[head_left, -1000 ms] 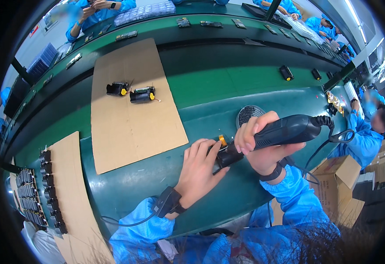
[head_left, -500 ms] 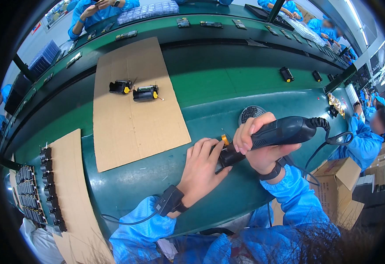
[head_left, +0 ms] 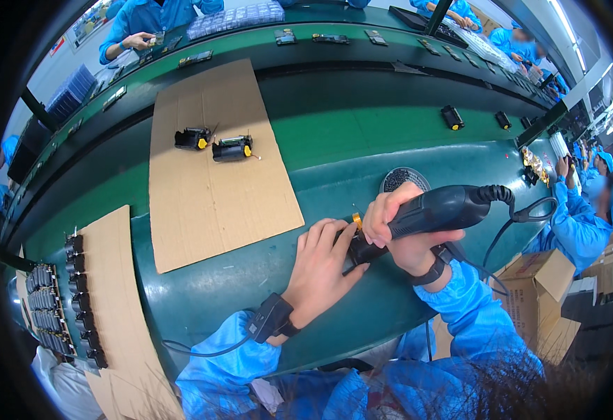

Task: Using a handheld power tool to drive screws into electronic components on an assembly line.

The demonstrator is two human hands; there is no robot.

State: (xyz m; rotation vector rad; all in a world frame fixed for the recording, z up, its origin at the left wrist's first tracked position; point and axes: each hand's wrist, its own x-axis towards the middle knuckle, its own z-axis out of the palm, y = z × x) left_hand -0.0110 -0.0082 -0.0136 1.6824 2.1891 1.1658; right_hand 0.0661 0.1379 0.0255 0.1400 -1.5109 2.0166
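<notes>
My right hand (head_left: 401, 234) is wrapped round a black electric screwdriver (head_left: 446, 210) with a coiled cord, tilted so its front end points down and left. Under that end, a small black housing (head_left: 357, 250) with an orange flex strip (head_left: 357, 220) lies on the green bench. My left hand (head_left: 320, 260) presses and grips the housing from the left, hiding much of it. The screwdriver's tip is hidden behind my fingers and the housing. Just beyond my right hand stands a round dish (head_left: 406, 175) of tiny dark pieces, seemingly screws.
Two black housings with yellow parts (head_left: 233, 149) lie on a cardboard sheet (head_left: 222, 210). At left, several black units (head_left: 79, 301) line another cardboard strip (head_left: 121, 301). A conveyor (head_left: 264, 52) carries circuit boards. An open carton (head_left: 537, 287) and a co-worker (head_left: 579, 217) are at right.
My right hand and the screwdriver have shifted slightly left; my left hand stays put. Boards and housings on the belts have slid a little left. The co-worker at right has raised their hands.
</notes>
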